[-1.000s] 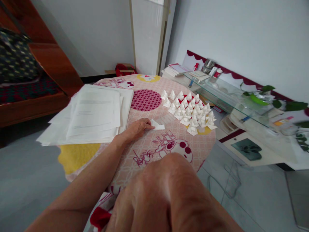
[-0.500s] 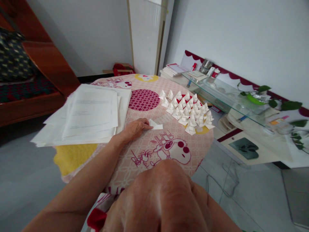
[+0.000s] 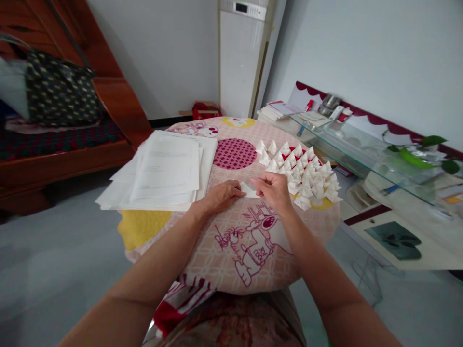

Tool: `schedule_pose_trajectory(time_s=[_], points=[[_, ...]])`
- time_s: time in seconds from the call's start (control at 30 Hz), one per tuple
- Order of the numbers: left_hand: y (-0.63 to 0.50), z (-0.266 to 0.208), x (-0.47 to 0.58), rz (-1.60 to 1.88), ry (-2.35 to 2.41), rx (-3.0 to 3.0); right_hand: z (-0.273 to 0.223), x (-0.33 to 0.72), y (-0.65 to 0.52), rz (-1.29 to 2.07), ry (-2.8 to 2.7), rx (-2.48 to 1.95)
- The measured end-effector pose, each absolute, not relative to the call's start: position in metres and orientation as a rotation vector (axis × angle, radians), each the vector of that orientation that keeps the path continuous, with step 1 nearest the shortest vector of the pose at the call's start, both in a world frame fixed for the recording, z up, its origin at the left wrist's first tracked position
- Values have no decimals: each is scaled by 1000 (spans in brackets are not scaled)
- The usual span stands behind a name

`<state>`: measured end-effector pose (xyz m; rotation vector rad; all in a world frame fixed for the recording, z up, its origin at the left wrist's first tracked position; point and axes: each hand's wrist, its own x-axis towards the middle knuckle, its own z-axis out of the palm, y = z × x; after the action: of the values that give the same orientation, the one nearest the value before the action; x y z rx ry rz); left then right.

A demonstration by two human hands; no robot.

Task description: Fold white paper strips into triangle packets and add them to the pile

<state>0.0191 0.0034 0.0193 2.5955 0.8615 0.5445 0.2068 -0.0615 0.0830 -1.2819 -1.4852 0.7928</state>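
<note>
A small folded white paper (image 3: 249, 190), partly raised to a peak, lies on the pink patterned tablecloth (image 3: 224, 260) between my two hands. My left hand (image 3: 226, 193) rests at its left end, fingers closed on that edge. At the right end my right hand (image 3: 272, 188) pinches the paper between thumb and fingers. Several rows of small white folded paper pieces (image 3: 296, 166), pointed on top, stand just beyond my right hand. To the left of my hands lies a stack of white paper sheets (image 3: 166, 168), some with faint print.
A glass shelf (image 3: 361, 154) with small items and a plant (image 3: 430, 149) runs along the right wall. Behind the table stands a tall white appliance (image 3: 240, 62). A wooden bench (image 3: 123, 111) with a dark patterned bag (image 3: 61, 89) is at the left.
My right hand has come down from close before the camera to the folded paper and pinches its right end. My left hand stays at the paper. The view has shifted left.
</note>
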Motion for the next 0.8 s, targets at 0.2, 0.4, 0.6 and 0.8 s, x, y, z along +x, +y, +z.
schedule_pose_trajectory(time_s=[0.2, 0.4, 0.6, 0.8], points=[[3, 16, 17, 474, 827, 2734, 20, 225, -33, 694, -1777, -1226], [1, 20, 19, 459, 872, 2676, 1, 216, -24, 795, -1584, -1442], [1, 22, 30, 471, 1200, 2453, 7, 210, -21, 691, -1623, -1586], [-5, 20, 43, 522, 1405, 2343, 9, 211, -21, 697, -1645, -1602]])
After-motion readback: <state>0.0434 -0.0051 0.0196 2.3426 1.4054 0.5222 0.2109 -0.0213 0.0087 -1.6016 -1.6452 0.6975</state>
